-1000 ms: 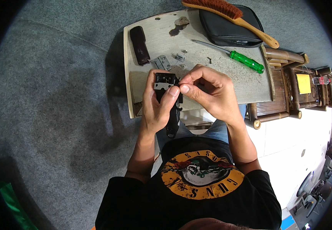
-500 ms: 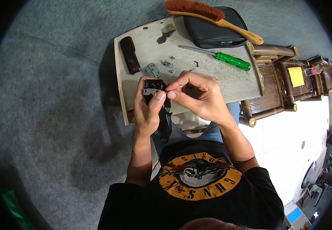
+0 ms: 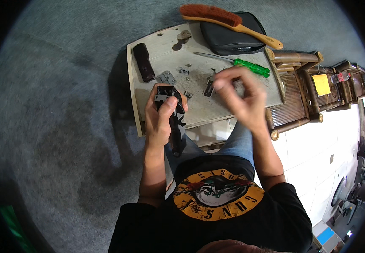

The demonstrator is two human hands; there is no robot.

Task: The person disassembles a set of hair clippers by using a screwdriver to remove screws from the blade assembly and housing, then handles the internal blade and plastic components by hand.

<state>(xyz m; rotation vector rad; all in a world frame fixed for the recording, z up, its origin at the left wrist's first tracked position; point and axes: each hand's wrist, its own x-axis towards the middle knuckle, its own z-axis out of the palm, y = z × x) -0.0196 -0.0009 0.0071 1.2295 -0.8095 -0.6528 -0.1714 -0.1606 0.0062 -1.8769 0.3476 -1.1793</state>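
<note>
Over table (image 3: 216,107), left hand (image 3: 159,118) grips clipper (image 3: 172,114).

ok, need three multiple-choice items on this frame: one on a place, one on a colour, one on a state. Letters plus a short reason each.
1. Where does the brush lie?
A. across the black pouch
B. on the carpet
C. on the person's lap

2. What colour is the screwdriver handle?
A. red
B. green
C. yellow

3. What is the left hand doing?
A. resting flat on the board
B. hanging empty
C. gripping a black device

Answers:
1 A: its wooden handle and bristles cross the pouch top.
2 B: the handle is translucent green.
3 C: fingers wrap the device, thumb on its upper end; the right hand is blurred above the board.
</note>
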